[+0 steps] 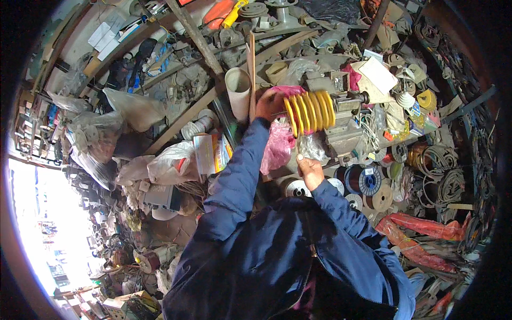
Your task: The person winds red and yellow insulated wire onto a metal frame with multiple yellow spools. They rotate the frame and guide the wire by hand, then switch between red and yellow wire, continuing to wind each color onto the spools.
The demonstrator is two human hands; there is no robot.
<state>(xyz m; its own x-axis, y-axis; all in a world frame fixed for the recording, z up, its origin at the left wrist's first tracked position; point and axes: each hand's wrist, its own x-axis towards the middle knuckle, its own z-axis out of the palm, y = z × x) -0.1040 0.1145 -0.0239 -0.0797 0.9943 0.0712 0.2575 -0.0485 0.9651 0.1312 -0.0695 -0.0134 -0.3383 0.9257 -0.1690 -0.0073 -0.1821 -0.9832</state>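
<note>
A stepped yellow coil-winding former point(310, 113) sits in front of me, its ridges slightly blurred. It is on the left end of a metal winding machine point(348, 102). At the former's left end is my left hand point(269, 105), its fingers curled and partly blurred; whether they close round the shaft is unclear. Below the former, my right hand point(310, 171) pinches a thin strand of wire point(298, 146) between thumb and fingers. The strand runs up towards the former's underside. A pink plastic bag point(276, 146) lies behind and below the left hand.
Several wire spools, among them a blue one point(369, 181), stand below the bench at right. An upright cardboard tube point(238, 94) and a thin wooden board point(252, 76) rise beside my left hand. Sheets of paper point(378, 75) and white stepped formers point(405, 100) lie beyond the machine.
</note>
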